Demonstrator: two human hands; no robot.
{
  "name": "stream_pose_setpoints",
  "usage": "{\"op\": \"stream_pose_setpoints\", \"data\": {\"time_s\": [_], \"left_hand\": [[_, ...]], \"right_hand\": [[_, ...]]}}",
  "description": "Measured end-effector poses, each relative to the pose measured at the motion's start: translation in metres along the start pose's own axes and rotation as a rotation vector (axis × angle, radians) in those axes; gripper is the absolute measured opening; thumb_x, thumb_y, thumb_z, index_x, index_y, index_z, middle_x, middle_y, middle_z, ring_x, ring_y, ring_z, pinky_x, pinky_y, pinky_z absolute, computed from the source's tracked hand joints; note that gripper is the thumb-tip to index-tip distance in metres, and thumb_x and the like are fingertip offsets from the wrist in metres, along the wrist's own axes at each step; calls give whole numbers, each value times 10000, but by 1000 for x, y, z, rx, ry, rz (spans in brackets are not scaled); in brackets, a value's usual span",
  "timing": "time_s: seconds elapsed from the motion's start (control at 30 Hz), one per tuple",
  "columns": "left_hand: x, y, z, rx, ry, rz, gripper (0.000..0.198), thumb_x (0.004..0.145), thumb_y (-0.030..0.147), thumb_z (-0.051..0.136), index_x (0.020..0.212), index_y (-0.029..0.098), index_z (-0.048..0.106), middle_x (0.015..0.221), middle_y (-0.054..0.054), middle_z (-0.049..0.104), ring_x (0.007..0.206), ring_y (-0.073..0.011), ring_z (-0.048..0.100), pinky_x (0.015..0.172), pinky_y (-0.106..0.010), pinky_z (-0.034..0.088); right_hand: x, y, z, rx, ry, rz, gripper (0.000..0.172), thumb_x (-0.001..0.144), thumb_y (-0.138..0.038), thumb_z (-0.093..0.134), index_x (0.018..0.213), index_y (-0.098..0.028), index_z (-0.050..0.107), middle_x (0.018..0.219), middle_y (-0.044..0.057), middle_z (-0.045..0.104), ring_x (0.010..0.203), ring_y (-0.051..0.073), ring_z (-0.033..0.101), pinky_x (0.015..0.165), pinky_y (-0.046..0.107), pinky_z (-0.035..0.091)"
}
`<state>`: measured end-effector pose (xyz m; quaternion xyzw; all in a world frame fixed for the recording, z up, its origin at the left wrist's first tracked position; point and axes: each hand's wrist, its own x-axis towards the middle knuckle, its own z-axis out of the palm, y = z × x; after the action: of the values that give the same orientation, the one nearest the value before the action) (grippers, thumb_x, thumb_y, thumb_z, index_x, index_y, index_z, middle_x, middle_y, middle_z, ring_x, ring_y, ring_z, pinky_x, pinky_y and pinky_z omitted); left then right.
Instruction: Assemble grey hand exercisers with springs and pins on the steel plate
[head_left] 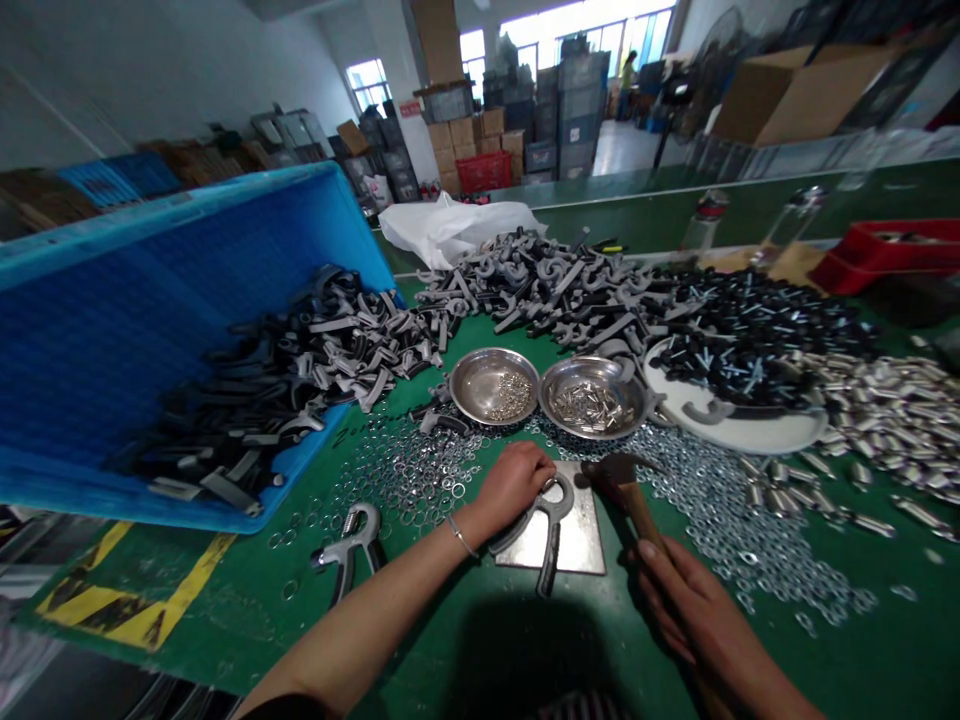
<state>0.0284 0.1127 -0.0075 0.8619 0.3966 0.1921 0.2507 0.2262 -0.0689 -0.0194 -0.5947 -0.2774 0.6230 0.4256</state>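
My left hand (pixel 517 478) has its fingers closed at the curved top of a grey and black hand grip (pixel 555 505), which lies on a square metal plate (pixel 581 545). What the fingertips pinch there is too small to make out. In my right hand (pixel 679 590) is a claw hammer (pixel 637 505), held by its wooden handle. The hammer's head is just right of the hand grip's top, apart from it, over the plate's upper right corner. Another hand grip (pixel 352 545), with a spring and a silver knob, lies left of my left forearm.
Behind the plate stand two metal bowls (pixel 469 380) of small parts. Rings (pixel 420 470) and nuts (pixel 720 510) are scattered on both sides. A tipped blue crate (pixel 225 230) spills handles at left. Black knobs with bolts (pixel 750 320) and silver cylinders (pixel 900 400) are heaped at right.
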Motion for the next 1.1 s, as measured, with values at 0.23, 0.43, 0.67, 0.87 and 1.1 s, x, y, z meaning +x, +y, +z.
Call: {"op": "stream_pose_setpoints", "data": {"time_s": [0.23, 0.43, 0.67, 0.87, 1.1], "left_hand": [[-3, 5, 0, 350, -24, 177, 168, 969, 220, 533, 870, 137, 640, 889, -67, 634, 895, -220, 568, 844, -354, 439], [-4, 11, 0, 673, -107, 454, 188, 973, 124, 445, 903, 99, 617, 910, -104, 599, 907, -256, 539, 844, -400, 429], [-39, 13, -18, 372, 46, 119, 442, 947, 444, 564, 1228, 105, 526, 1208, -150, 563, 1122, -291, 497, 977, -447, 407], [-50, 3, -34, 278, -184, 31, 429, 800, 487, 738, 1062, 167, 622, 1072, -97, 611, 1057, -294, 523, 941, -441, 400], [-39, 0, -27, 324, -227, -16, 436, 777, 473, 766, 1022, 139, 630, 1058, -115, 602, 1033, -296, 534, 910, -402, 417]], "right_hand": [[0, -3, 3, -15, 23, 6, 406, 891, -637, 562, 891, -238, 490, 554, -109, 435, 341, 25, 249, 298, 147, 205], [-1, -7, 1, -141, 41, 21, 430, 879, -668, 542, 868, -242, 487, 560, -101, 412, 385, 53, 313, 344, 175, 221], [-13, -78, -13, -727, 13, -227, 415, 937, -622, 420, 904, -242, 585, 699, 9, 605, 655, 188, 574, 615, 295, 462], [6, -110, -2, -1040, 22, -362, 425, 944, -600, 361, 991, -251, 599, 795, 90, 695, 711, 255, 626, 668, 350, 459], [32, -99, -1, -1074, -104, -331, 405, 989, -552, 344, 968, -246, 609, 867, 68, 716, 796, 241, 648, 734, 326, 449]]}}
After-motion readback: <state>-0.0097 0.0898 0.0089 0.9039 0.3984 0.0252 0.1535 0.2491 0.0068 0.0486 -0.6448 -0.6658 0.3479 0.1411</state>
